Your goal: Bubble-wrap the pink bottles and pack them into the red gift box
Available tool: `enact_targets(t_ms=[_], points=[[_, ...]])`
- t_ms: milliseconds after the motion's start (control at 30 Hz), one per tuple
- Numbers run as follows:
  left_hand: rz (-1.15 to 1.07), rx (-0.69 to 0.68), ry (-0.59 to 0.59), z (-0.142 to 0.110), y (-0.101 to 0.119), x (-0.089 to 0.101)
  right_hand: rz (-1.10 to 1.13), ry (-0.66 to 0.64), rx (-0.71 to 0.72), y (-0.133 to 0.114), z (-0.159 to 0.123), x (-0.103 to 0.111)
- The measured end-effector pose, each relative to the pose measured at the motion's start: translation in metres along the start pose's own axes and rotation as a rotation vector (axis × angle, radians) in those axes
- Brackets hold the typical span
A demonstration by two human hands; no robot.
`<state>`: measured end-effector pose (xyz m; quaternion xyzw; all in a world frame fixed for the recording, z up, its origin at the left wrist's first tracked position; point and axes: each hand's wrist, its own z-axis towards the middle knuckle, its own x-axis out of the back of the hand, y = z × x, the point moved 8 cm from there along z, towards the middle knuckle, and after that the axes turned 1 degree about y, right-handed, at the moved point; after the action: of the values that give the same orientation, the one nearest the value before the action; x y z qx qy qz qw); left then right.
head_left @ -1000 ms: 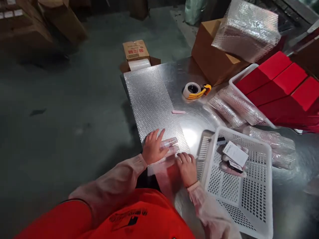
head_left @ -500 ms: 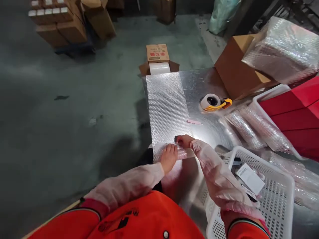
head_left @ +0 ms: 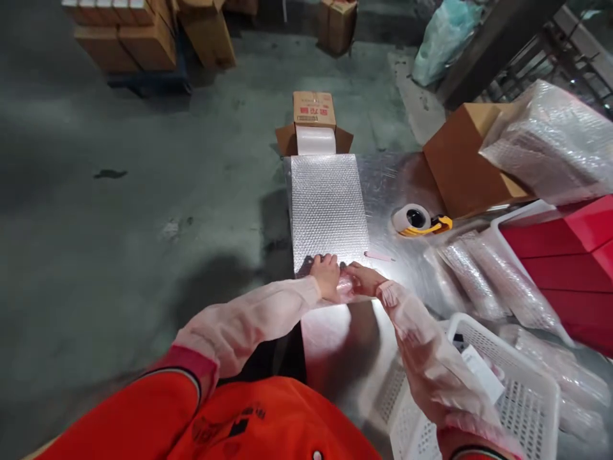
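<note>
The bubble wrap (head_left: 328, 204) is a long clear strip with a neat dimpled texture, lying flat on a shiny, scuffed metal table (head_left: 383, 179). Its far end sits by a smooth whitish roll (head_left: 316, 140) in an open cardboard box (head_left: 314, 110) just past the table's edge. The strip's long axis runs pretty much straight away from the person.

At the strip's near end there's a small pinkish bundle (head_left: 345, 289), glossy and rounded, tucked in plastic between the two hands. It looks like it lies crosswise, left to right, but only the middle shows, so take that loosely.

The left hand (head_left: 326, 278) is on the bundle's left side, fingers bent and close together over the far side. The right hand (head_left: 364, 279) is curled in from the right, fingertips at the bundle. Can't tell whether either one is really gripping or just pressing, since both thumbs are hard to make out.

A slim pink tool (head_left: 378, 256) lies near the right hand, with a yellow tape dispenser (head_left: 421, 223) farther out. The right sleeve (head_left: 426, 351) covers part of the white perforated plastic basket (head_left: 531, 390), and the red boxes (head_left: 555, 255) get cut off at the frame edge.
</note>
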<state>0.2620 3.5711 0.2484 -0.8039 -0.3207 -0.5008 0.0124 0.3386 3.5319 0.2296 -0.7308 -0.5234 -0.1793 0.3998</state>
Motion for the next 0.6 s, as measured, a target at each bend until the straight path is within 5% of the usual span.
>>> enact_targets(t_ms=[133, 333, 467, 600], points=[[0.125, 0.026, 0.233, -0.019, 0.008, 0.008, -0.078, -0.012, -0.111, 0.017, 0.022, 0.018], [0.142, 0.024, 0.225, -0.020, 0.003, -0.021, -0.156, 0.042, -0.078, -0.003, 0.019, 0.032], [0.052, -0.022, 0.206, -0.028, 0.007, -0.024, -0.230, 0.089, -0.020, -0.029, -0.010, 0.004], [-0.056, -0.024, 0.056, -0.055, 0.019, -0.044, -0.293, 0.080, -0.093, -0.047, -0.030, -0.037]])
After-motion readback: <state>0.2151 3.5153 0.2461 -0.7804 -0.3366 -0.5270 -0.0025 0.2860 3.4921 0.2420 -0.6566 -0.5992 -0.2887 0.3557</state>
